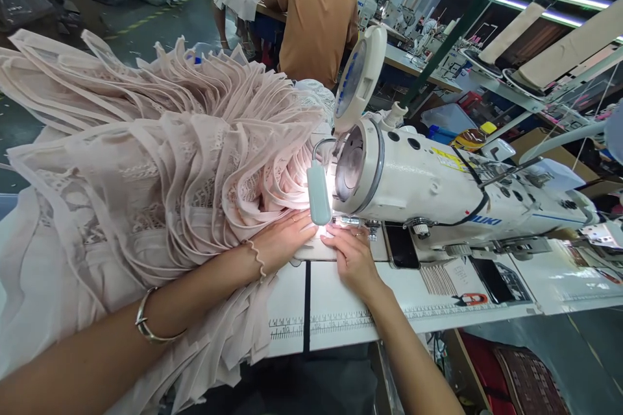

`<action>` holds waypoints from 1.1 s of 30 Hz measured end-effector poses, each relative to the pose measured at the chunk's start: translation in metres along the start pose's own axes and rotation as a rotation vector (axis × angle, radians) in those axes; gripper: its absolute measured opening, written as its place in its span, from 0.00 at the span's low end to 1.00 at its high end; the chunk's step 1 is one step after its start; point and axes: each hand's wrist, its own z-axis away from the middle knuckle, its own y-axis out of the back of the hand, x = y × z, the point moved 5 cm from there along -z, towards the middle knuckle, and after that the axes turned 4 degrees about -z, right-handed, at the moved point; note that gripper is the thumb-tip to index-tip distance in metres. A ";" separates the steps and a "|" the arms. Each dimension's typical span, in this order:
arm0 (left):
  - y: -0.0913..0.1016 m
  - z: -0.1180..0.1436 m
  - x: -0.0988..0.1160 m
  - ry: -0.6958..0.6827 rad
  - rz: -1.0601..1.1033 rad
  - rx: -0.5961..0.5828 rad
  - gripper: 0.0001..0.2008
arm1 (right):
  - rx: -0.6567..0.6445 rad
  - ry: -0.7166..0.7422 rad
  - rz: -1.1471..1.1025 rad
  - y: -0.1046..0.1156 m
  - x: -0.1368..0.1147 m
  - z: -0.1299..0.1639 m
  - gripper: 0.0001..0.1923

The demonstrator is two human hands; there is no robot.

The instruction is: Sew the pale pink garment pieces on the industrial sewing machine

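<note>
While cloth (189,168) lay heaped left of the machine (413,175), our left hand (292,233) and right hand (353,253) worked near the lamp (320,194), grip indeterminable, and we judged sewing underway, finished and remaining pieces indistinguishable.

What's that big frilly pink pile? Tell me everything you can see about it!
The pale pink cloth pile looks thin and soft, partly see-through. It has many layers with wavy, folded edges, smooth bands and patches of lacy pattern. It's heaped loosely left of the sewing machine, and some strips hang over the front of the table. Its right end is brightly lit. The person's left hand rests against that end, and the left forearm lies across its front.
</note>
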 end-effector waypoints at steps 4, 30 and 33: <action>-0.006 -0.002 -0.004 0.064 -0.004 -0.004 0.12 | -0.040 -0.040 0.021 -0.002 0.002 -0.001 0.23; 0.006 0.004 0.015 -0.061 -0.422 0.140 0.16 | -0.383 -0.221 0.204 -0.012 0.008 -0.012 0.31; 0.004 0.004 0.015 -0.044 -0.426 0.076 0.16 | -0.396 -0.246 0.189 -0.013 0.009 -0.011 0.31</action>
